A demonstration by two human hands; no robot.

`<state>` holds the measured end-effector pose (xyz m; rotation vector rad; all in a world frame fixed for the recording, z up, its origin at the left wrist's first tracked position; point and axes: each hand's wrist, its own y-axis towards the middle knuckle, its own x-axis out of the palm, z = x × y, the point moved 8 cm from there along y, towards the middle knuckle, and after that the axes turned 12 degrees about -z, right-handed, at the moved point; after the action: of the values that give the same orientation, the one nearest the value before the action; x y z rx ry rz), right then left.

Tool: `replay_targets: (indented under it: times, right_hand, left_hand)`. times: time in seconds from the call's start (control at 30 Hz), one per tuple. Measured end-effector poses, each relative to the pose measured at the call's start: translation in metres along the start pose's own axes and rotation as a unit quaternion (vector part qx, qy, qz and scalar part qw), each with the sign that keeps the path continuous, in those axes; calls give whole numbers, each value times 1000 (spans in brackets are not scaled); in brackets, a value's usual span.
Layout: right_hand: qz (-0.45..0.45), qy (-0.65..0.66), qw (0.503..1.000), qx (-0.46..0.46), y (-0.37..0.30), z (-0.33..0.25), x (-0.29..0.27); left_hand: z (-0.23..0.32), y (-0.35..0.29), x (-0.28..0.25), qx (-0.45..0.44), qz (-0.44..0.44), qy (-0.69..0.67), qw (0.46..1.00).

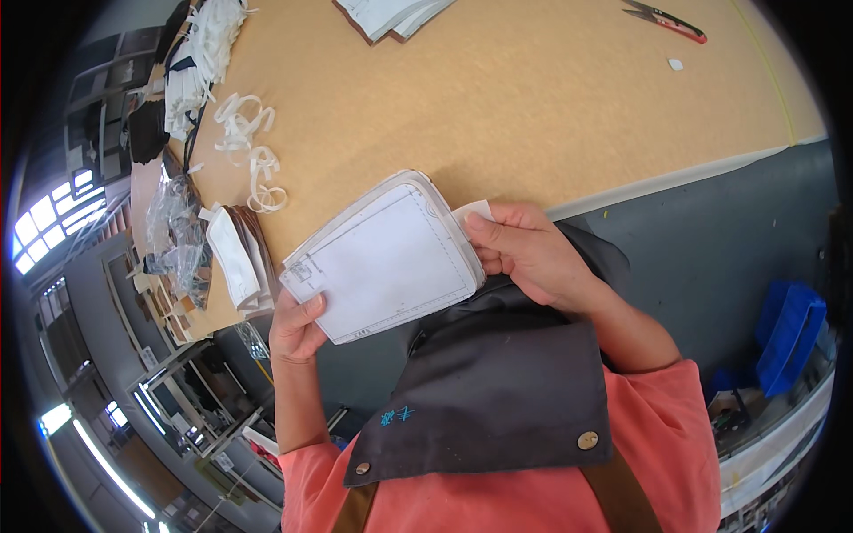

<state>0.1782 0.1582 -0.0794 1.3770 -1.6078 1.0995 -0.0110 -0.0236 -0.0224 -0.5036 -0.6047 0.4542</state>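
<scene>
A stack of white cut panels (391, 258) with rounded corners and printed dashed outlines is held up at the near table edge. My left hand (298, 327) grips its lower left corner, thumb on top and fingers underneath. At the stack's right side my right hand (531, 249) pinches a pale flap (474, 211) between thumb and fingers. That flap sticks out from the stack's edge; whether it is one layer or several, I cannot tell. The dark apron (506, 391) lies just below the stack.
On the tan table (533, 107) lie curled white strips (251, 147), thread snips (668, 19), a small white scrap (675, 64) and another panel pile (395, 13). White and brown folded pieces (238, 258) and clear plastic bags (176, 231) sit left. A blue bin (789, 338) stands right.
</scene>
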Motion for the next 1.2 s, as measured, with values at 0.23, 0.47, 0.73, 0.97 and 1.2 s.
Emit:
replay_targets:
  times: [0.23,0.47,0.73,0.97,1.2]
  right_hand:
    - [-15,1,1000,-9,0,1,-1]
    - [-7,-6,1000,-12,0,0,-2]
    - [-14,-10,1000,-14,1,2,-3]
    - [-17,-22,1000,-14,5,-1,0]
    - [-4,-32,999,-14,7,-3,4]
  left_hand:
    - [-2,-2,-4,1,2,4,1000]
    - [-5,-1,-7,-1,3,4,1000]
    - [-2,0,-2,4,-8,3,1000]
    - [0,0,-6,12,0,5,1000]
    - [1,-3,-9,17,0,0,1000]
